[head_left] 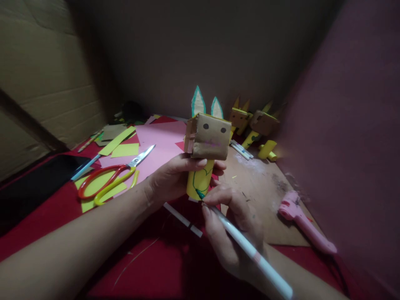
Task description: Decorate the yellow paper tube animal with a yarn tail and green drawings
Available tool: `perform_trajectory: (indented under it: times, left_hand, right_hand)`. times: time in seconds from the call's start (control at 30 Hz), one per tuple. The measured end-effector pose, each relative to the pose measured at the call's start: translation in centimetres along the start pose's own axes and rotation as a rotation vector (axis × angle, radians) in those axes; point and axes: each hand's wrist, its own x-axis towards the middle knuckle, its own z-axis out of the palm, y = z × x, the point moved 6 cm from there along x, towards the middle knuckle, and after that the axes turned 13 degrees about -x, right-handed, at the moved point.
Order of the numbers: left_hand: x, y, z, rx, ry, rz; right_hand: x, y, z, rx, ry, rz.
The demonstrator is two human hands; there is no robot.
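Note:
A cardboard figure (208,137) stands upright in my left hand (175,173), whose fingers wrap around its yellow paper tube body (200,179). The brown box head has two dark eyes, a faint purple mouth and two pointed white ears edged in teal. My right hand (234,225) pinches a white felt-tip marker (243,241) near its tip. That green tip touches the lower part of the tube, at the end of a curved green line drawn on it.
Red-and-yellow scissors (115,179) lie on coloured paper (161,137) at left, near a black phone-like slab (40,177). More box-headed figures (264,123), several markers (241,149) and a pink glue gun (304,221) are at right, around a brown board (259,216).

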Motion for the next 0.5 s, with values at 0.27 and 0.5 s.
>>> perform_trajectory:
  times: [0.27,0.5]
  left_hand:
    - [-0.15,-0.01,-0.25,0.067,0.08,0.018]
    - [0.07,0.01,-0.36,0.052,0.061,0.017]
  right_hand:
    - [0.35,-0.47,-0.01,-0.11,-0.047,0.049]
    - [-0.11,0.2,0.01,-0.037,-0.007,0.029]
